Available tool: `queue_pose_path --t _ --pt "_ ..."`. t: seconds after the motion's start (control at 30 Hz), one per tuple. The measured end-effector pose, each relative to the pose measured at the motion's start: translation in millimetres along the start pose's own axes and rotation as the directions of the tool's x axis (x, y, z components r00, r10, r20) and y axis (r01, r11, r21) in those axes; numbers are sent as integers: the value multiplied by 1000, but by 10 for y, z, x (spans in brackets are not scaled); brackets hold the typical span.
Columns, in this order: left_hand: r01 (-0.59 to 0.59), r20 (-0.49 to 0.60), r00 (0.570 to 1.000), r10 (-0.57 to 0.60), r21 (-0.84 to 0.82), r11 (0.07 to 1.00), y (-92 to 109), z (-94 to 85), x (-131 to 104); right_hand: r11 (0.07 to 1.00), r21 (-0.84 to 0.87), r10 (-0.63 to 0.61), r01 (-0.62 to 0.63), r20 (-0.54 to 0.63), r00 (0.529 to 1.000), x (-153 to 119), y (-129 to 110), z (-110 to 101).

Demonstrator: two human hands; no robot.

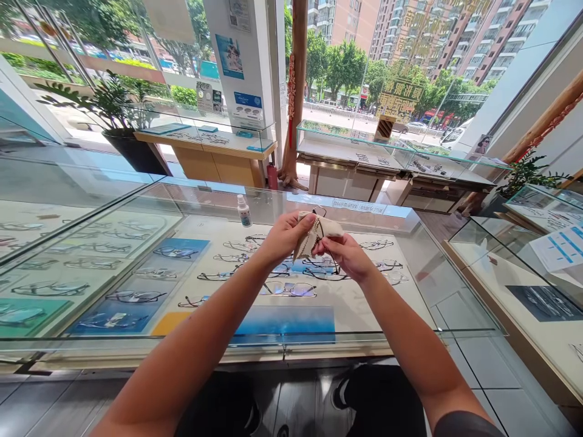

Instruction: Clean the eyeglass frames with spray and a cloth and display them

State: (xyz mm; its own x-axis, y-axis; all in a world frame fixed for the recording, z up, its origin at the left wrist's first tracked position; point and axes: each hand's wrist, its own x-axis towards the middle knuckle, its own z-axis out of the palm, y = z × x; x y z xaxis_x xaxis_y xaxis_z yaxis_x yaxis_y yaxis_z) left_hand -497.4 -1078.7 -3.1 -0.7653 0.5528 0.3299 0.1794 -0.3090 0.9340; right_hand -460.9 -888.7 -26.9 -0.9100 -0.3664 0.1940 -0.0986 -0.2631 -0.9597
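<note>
Over the glass display case (364, 331), my left hand (288, 235) is closed on a beige cleaning cloth (304, 244) with a zigzag edge. My right hand (350, 255) is closed at the cloth's other side, its fingers pinching a pair of dark, thin-framed eyeglasses (337, 266). The cloth is folded around the glasses and covers most of them; a thin dark temple shows below my right fingers. A small white spray bottle (244, 212) with a blue label stands on the case top, beyond my left hand.
Beneath the glass lie several eyeglasses (291, 290) in rows, with a blue display card (300, 321). More glass cases (478, 273) stand right and left. By the windows are low showcases (218, 152), a potted plant (136, 145), a wooden post (296, 91) and a red fire extinguisher (272, 176).
</note>
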Motion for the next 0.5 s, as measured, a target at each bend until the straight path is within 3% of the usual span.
queue_pose_path --t 0.23,0.5 --pt "17 111 994 -12 -42 999 46 -144 9 997 71 -10 16 -80 997 23 -51 -58" --pt "-23 -37 999 22 -20 1000 -4 53 0 1000 -11 -4 4 -20 1000 26 73 11"
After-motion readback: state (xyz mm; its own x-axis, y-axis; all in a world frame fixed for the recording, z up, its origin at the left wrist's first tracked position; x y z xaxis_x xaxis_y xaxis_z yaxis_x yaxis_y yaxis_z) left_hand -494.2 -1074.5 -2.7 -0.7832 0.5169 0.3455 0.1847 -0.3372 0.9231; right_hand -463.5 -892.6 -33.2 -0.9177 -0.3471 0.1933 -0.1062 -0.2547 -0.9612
